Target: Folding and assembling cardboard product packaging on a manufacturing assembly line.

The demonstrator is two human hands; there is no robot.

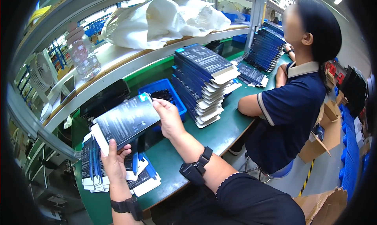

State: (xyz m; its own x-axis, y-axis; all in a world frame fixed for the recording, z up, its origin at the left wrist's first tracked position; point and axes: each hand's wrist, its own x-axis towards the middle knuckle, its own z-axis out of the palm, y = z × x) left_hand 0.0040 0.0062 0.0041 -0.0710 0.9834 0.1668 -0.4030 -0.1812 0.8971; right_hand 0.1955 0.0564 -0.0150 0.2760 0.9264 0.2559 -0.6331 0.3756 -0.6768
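Both hands are on one flat dark box (125, 121) held above the green desk (220, 132): left hand (115, 162) pinching its near-left corner, right hand (169, 117) gripping the far-right edge. I'd keep it level and fingers on the edges.

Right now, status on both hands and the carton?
Left hand and right hand both grip flat carton. Held above table. Blue bin behind.

black-blue carton (127, 121), green table (220, 134), blue bin (157, 87)
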